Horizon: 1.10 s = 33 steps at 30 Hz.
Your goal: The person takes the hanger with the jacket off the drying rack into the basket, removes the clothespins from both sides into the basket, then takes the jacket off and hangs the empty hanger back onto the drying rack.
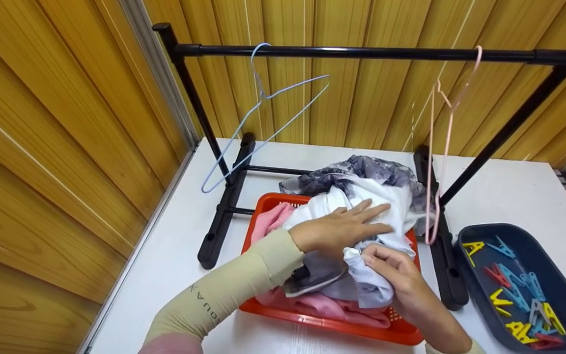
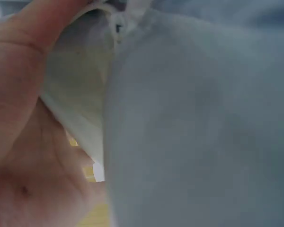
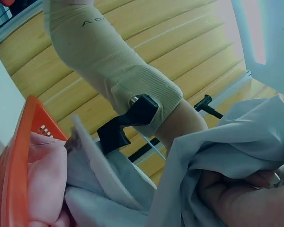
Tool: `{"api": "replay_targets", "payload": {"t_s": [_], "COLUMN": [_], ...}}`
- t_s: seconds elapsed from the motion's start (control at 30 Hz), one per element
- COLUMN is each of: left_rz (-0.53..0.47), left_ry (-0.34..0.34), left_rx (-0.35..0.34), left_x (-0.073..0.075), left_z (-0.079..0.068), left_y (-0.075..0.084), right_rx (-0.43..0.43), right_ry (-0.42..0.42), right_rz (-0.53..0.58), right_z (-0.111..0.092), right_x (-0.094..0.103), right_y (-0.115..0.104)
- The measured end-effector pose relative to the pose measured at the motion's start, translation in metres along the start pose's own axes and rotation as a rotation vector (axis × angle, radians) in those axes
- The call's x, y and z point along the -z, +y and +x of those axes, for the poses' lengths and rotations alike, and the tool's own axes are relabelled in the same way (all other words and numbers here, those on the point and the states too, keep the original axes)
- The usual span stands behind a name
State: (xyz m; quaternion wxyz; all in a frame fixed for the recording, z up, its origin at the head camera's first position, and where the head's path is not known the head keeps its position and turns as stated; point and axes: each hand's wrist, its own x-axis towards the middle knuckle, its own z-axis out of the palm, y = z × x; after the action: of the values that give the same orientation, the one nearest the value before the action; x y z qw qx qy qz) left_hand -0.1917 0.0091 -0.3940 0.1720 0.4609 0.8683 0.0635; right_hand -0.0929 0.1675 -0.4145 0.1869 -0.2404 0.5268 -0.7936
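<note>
In the head view my left hand (image 1: 344, 227) lies with spread fingers on the white garment (image 1: 393, 196) heaped in the orange-red basket (image 1: 307, 319). My right hand (image 1: 401, 273), nearer the basket's front right, pinches a bunched edge of white fabric (image 1: 369, 282) between thumb and fingers. Pale cloth (image 2: 199, 118) fills much of the left wrist view beside my left palm (image 2: 42, 175). Folds of the fabric (image 3: 236, 137) partly hide my right hand (image 3: 251, 203) in the right wrist view. Pink cloth (image 1: 312, 307) shows under the white garment.
A black rack (image 1: 361, 52) stands behind, carrying a blue hanger (image 1: 243, 123) and a pink hanger (image 1: 447, 142). A grey patterned cloth (image 1: 371, 167) lies at the basket's back. To the right, a dark tray (image 1: 484, 231) holds several coloured clothespins (image 1: 511, 295).
</note>
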Motion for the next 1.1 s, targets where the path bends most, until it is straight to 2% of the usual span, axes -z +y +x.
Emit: {"api": "replay_targets", "payload": {"t_s": [0.1,0.2,0.33,0.47,0.63,0.77,0.87,1.1], "left_rz": [0.057,0.037,-0.02,-0.038,-0.091,-0.138,-0.154,-0.124], "left_ry": [0.035,0.086,0.169,0.247,0.297,0.297,0.268,0.114], "left_rx": [-0.035,-0.048,-0.03,-0.012,0.025,0.024,0.005,-0.038], "left_x": [-0.002,-0.002,-0.003,-0.002,-0.002,-0.001,-0.003,-0.018], "left_z": [0.004,0.006,0.003,-0.003,-0.013,-0.019,-0.019,-0.007], "left_y": [-0.001,-0.005,-0.012,-0.018,-0.025,-0.028,-0.027,-0.015], "right_rx": [0.004,-0.015,-0.049,-0.042,-0.041,-0.062,-0.074,-0.15], "right_ry": [0.025,0.072,0.23,0.392,0.522,0.576,0.594,0.639], "right_rz": [-0.018,-0.002,-0.032,-0.097,-0.153,-0.185,-0.177,-0.161], "right_z": [-0.003,-0.007,-0.01,-0.013,-0.022,-0.033,-0.042,-0.058], "right_x": [0.002,0.005,0.008,0.015,0.03,0.043,0.05,0.063], "right_y": [0.0,-0.001,-0.001,0.001,0.004,0.007,0.01,0.013]}}
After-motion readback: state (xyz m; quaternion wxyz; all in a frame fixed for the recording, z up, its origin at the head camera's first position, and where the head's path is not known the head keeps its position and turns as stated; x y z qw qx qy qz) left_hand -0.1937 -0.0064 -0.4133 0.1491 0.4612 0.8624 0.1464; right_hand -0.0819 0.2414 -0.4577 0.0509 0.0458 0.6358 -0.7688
